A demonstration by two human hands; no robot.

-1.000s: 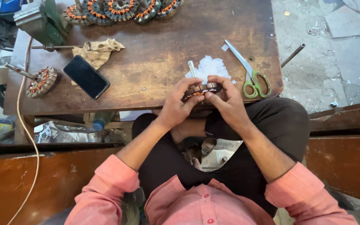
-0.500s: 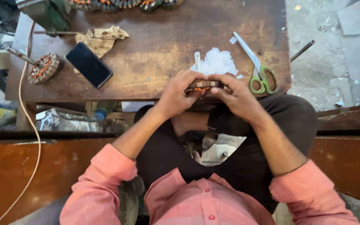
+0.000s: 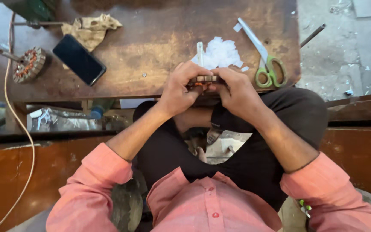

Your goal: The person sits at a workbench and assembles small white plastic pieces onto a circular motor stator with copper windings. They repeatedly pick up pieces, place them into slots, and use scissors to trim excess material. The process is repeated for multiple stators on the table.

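Both of my hands grip a small round motor stator (image 3: 204,80) with copper windings, held at the near edge of the wooden table (image 3: 151,51). My left hand (image 3: 181,89) wraps its left side and my right hand (image 3: 237,92) covers its right side. Most of the stator is hidden by my fingers. Just behind it lies a heap of white paper strips (image 3: 220,53) and a thin white stick (image 3: 200,52).
Green-handled scissors (image 3: 267,64) lie right of the paper. A black phone (image 3: 79,59), a crumpled rag (image 3: 90,29) and another wound stator (image 3: 28,65) on a rod sit at the left. A cable (image 3: 20,129) runs down the left side.
The view has shifted, so the table sits a little lower and more to the right. My hands stay closed on the stator with fingers slightly rearranged.
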